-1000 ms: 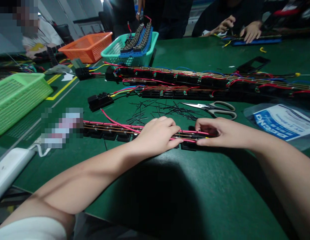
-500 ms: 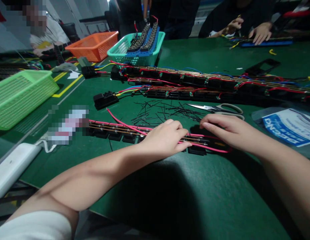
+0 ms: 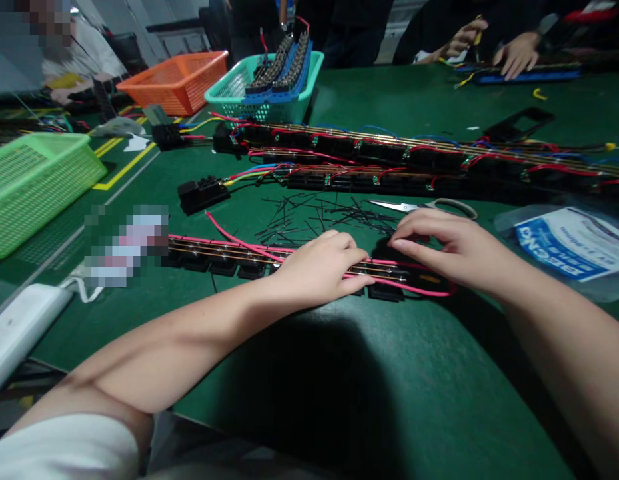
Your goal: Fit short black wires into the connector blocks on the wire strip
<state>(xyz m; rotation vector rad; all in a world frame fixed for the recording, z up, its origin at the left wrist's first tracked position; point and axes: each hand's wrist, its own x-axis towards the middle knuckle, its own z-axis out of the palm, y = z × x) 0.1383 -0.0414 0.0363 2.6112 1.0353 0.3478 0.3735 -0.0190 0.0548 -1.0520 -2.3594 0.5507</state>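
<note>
A long black strip (image 3: 249, 269) with brass-coloured rods and red wires lies across the green table in front of me. My left hand (image 3: 334, 263) rests over its right half, fingers on the far side and thumb on the near side, gripping it. Just past the strip, my right hand (image 3: 434, 240) hovers with thumb and index finger curled together; whatever they may pinch is too small to make out. A red wire (image 3: 429, 291) loops out at the strip's right end. Thin black cable ties (image 3: 319, 213) lie scattered beyond the strip, and scissors (image 3: 414, 206) lie behind my right hand.
Longer wired strips (image 3: 389, 150) span the table farther back. Behind them stand a teal basket (image 3: 239, 107) holding blue-and-black parts and an orange basket (image 3: 184, 83). A green basket (image 3: 44, 187) and white power strip (image 3: 24, 340) are left, a plastic bag (image 3: 574, 247) right. Co-workers sit opposite.
The whole view has shifted slightly, so things appear a little higher and farther left. Both hands keep nearly the same pose against the strip.
</note>
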